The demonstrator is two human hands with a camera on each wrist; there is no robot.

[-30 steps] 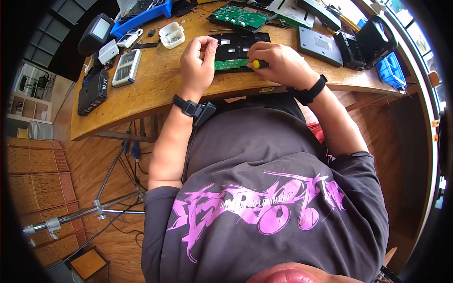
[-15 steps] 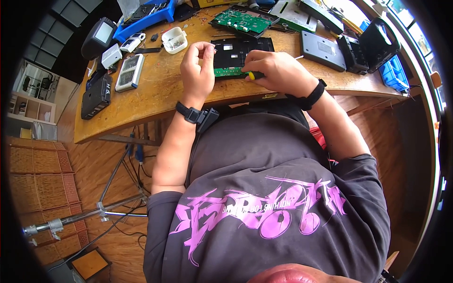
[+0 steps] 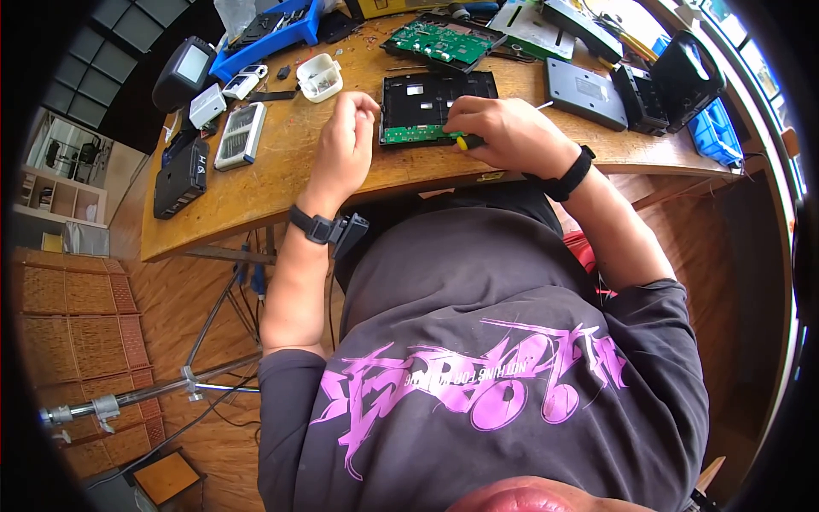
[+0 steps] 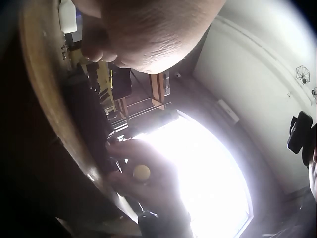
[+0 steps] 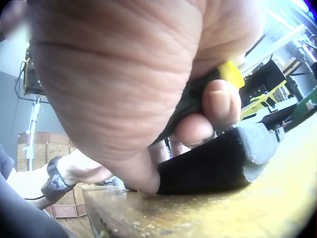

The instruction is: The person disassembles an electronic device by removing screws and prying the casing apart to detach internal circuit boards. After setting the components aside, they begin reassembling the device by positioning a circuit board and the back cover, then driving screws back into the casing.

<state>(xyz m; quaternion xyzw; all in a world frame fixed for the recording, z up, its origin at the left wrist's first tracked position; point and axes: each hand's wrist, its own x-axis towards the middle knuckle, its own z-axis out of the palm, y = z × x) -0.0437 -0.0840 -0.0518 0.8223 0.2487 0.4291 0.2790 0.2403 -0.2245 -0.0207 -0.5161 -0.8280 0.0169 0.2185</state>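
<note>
My right hand (image 3: 512, 128) grips a screwdriver (image 3: 463, 143) with a dark and yellow handle; its thin shaft sticks out past the knuckles to the right. The fingertips of that hand are at a narrow green circuit board (image 3: 414, 134), which lies along the near edge of a black plastic casing (image 3: 426, 98) with cutouts. In the right wrist view the handle (image 5: 231, 74) lies under the bent fingers, close over the casing's dark edge (image 5: 208, 168). My left hand (image 3: 343, 149) has bent fingers beside the casing's left edge; I cannot tell whether it pinches anything.
A white box of small parts (image 3: 320, 78) and a bit case (image 3: 241, 136) stand to the left. Behind the casing is a larger green circuit board (image 3: 444, 43). A grey flat unit (image 3: 585, 94) lies to the right, beside a black case (image 3: 682, 81). The wooden table (image 3: 281, 183) has a curved near edge.
My left hand has drawn back a little to the left and down, uncovering the casing's left side. My right hand turned slightly with the screwdriver, bringing its shaft into view, and remains at the board.
</note>
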